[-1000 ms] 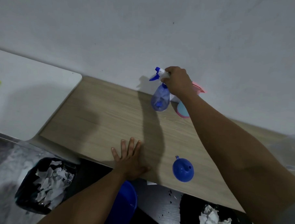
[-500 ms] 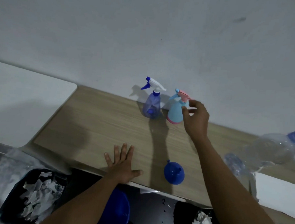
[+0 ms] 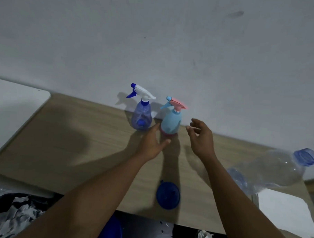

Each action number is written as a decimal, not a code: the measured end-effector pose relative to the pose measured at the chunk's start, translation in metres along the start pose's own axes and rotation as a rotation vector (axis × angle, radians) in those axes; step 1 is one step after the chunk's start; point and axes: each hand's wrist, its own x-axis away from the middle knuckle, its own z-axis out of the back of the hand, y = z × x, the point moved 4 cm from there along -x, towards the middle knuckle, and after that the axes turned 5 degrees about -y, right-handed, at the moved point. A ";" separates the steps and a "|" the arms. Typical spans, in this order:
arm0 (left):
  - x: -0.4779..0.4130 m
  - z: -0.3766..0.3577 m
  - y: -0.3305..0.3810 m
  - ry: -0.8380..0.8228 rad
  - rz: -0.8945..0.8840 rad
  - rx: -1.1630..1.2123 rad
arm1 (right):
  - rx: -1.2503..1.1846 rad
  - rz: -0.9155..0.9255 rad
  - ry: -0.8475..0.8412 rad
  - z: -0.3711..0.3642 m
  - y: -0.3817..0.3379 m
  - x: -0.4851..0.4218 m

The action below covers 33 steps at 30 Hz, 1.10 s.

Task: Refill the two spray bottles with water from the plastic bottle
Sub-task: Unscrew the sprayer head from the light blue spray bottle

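Observation:
Two spray bottles stand upright against the wall on the wooden table (image 3: pixel 76 140): a clear blue one with a white and blue trigger (image 3: pixel 141 116) and a light blue one with a pink trigger (image 3: pixel 171 122). My left hand (image 3: pixel 152 143) is open just in front of them, its fingers close to the light blue bottle's base. My right hand (image 3: pixel 199 137) hovers open to the right of that bottle, holding nothing. A large clear plastic bottle with a blue cap (image 3: pixel 274 170) lies on its side at the right. A blue funnel (image 3: pixel 167 195) rests near the front edge.
A white sheet (image 3: pixel 285 212) lies at the table's right front corner. A white table (image 3: pixel 12 109) adjoins on the left. Below the front edge are a blue bowl (image 3: pixel 111 232) and black bins with crumpled paper (image 3: pixel 13 217).
My left hand lifted off the table's front edge and reached up to the spray bottles. My right hand let go of the blue spray bottle and drew back to the right of the light blue one.

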 end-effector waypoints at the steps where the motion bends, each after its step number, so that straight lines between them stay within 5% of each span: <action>1: -0.016 -0.005 0.005 0.003 -0.027 0.015 | -0.001 0.032 -0.010 -0.001 -0.004 -0.011; 17: -0.061 -0.029 0.002 0.081 -0.100 0.003 | 0.116 0.164 -0.005 -0.019 -0.023 -0.066; 22: -0.024 -0.014 0.012 0.128 -0.230 0.009 | 0.022 0.180 0.013 0.007 -0.048 -0.045; 33: 0.123 0.007 0.063 -0.085 -0.442 -0.054 | -0.258 0.081 -0.027 0.053 -0.098 0.065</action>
